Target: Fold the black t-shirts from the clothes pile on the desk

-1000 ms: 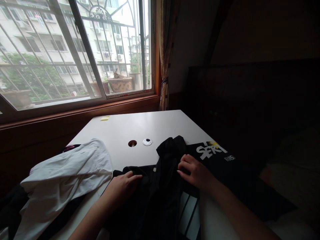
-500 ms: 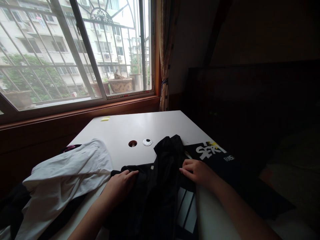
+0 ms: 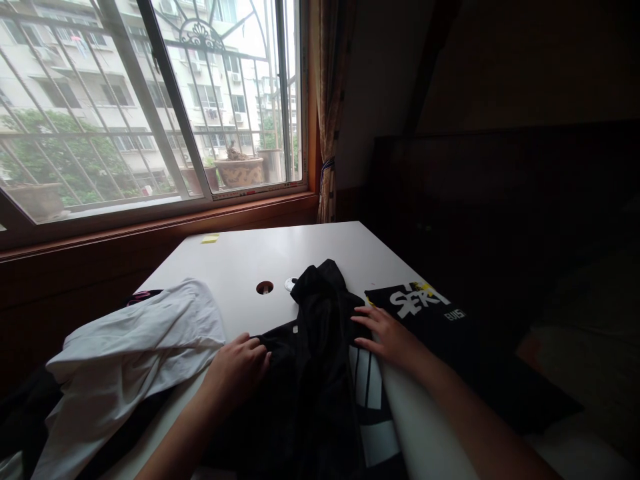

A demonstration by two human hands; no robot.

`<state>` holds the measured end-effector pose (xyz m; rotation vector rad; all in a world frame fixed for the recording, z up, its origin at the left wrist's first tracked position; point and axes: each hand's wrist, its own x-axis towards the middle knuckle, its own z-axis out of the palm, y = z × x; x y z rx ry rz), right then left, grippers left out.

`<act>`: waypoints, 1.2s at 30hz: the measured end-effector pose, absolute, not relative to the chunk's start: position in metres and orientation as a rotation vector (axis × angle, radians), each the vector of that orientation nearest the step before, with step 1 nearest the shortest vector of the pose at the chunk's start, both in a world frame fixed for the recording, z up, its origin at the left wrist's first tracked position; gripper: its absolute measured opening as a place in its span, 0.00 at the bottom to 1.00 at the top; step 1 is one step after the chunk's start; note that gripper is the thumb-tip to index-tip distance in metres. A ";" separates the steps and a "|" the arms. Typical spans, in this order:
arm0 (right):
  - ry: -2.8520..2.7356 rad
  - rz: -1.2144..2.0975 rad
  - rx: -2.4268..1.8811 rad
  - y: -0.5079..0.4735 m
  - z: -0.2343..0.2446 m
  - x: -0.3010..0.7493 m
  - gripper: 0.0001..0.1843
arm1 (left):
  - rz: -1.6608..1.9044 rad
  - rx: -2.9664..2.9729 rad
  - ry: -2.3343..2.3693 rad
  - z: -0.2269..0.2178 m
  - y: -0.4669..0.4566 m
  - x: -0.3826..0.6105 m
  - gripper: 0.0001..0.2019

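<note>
A black garment [image 3: 320, 360] with light grey patches lies partly folded on the white table in front of me. One narrow part of it, perhaps a sleeve, runs up the middle toward the window. My left hand [image 3: 241, 360] is closed on the garment's left upper edge, fingers curled over the cloth. On the other side my right hand [image 3: 383, 333] rests against the right edge, its fingers spread. A small pale tag [image 3: 295, 329] shows near the top edge. The lower part of the garment fades into shadow.
White cloth [image 3: 150, 333] is heaped at the left over darker cloth. Right of the garment lies a dark printed garment [image 3: 420, 303]. The white table [image 3: 240, 253] has a round cable hole [image 3: 265, 288], a partly covered silver disc [image 3: 290, 285] and a yellow paper [image 3: 210, 238].
The upright part of the black garment has shifted left and now partly covers the silver disc. My right hand's fingers have spread, and more of the grey patches shows.
</note>
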<state>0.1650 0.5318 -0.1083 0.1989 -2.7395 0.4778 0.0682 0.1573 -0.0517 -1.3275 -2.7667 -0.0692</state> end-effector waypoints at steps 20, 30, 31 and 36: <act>-2.929 0.462 0.246 0.516 -0.104 0.169 0.23 | -0.450 -1.636 -2.843 -0.049 0.156 0.078 0.20; -2.964 0.488 0.174 0.509 -0.106 0.167 0.23 | -1.039 -2.088 -2.716 -0.055 0.163 0.088 0.17; -2.963 0.501 0.178 0.510 -0.105 0.167 0.23 | -1.031 -1.985 -2.689 -0.057 0.162 0.084 0.16; -2.950 0.541 0.195 0.513 -0.105 0.167 0.23 | -0.842 -1.356 -2.468 -0.078 0.147 0.053 0.08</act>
